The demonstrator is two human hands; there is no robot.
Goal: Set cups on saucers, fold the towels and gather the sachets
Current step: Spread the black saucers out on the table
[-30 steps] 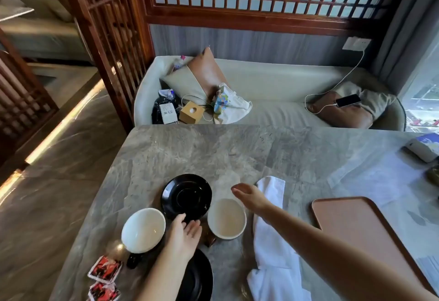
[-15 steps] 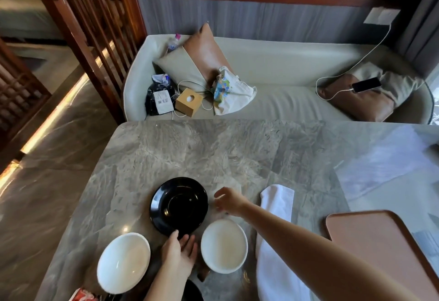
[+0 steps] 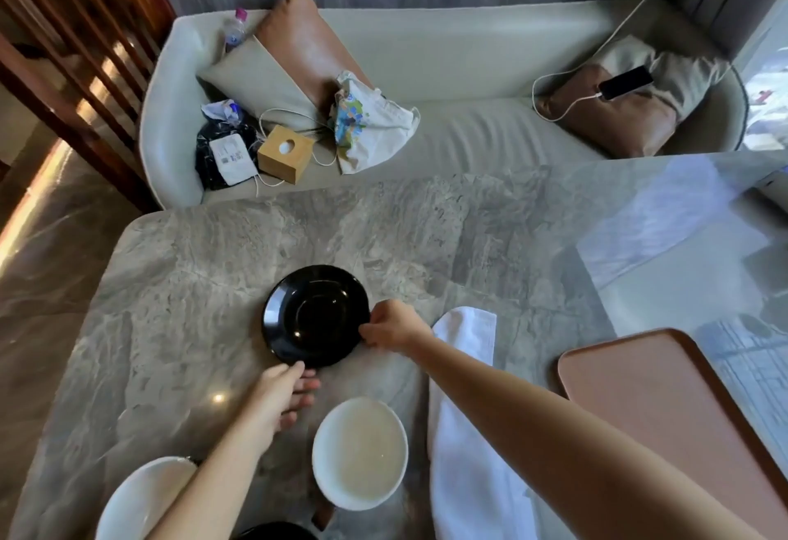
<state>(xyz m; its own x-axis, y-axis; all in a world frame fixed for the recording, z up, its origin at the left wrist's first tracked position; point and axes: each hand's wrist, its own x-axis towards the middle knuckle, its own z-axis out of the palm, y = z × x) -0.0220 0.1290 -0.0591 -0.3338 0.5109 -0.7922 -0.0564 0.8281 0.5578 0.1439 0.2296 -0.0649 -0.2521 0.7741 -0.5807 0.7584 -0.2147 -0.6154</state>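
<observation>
A: Pinching the right rim of the black saucer (image 3: pixel 315 315) with the right hand (image 3: pixel 394 324), grip pressed together on the edge. Touching the near rim with the left hand (image 3: pixel 277 394), grip loosely spread, fingertips resting rather than closing.

B: Lying flat on the marble table (image 3: pixel 192 266), by the look of it, well in from the far edge. Risking what, then?

A: Sliding glazed ware over polished stone, probably. Pulling from one thin pinch while steadying with mere fingertips, and likely losing the rim, or tipping the saucer up and letting it clatter down.

B: And dragging it toward the white cup (image 3: pixel 359 452), standing just nearer than the left hand?

A: Risking a knock there, judging by the narrow gap. Also reaching across the white towel (image 3: pixel 464 369) with the right forearm, so possibly rucking the cloth on the way back, before any folding.

B: Minding the second cup (image 3: pixel 140 501) too, sitting half hidden behind the left forearm at the bottom left?

A: Yes; swinging that elbow outward and possibly nudging it. Same for the second dark saucer (image 3: pixel 277 533), barely showing at the bottom edge.

B: Seeing any sachets?

A: Not seeing any in this view. Leaving the pink tray (image 3: pixel 639 390) untouched to the right, well apart from both hands.

B: Judging the job early, then: no cup seated on a saucer yet, towel unfolded.
</observation>
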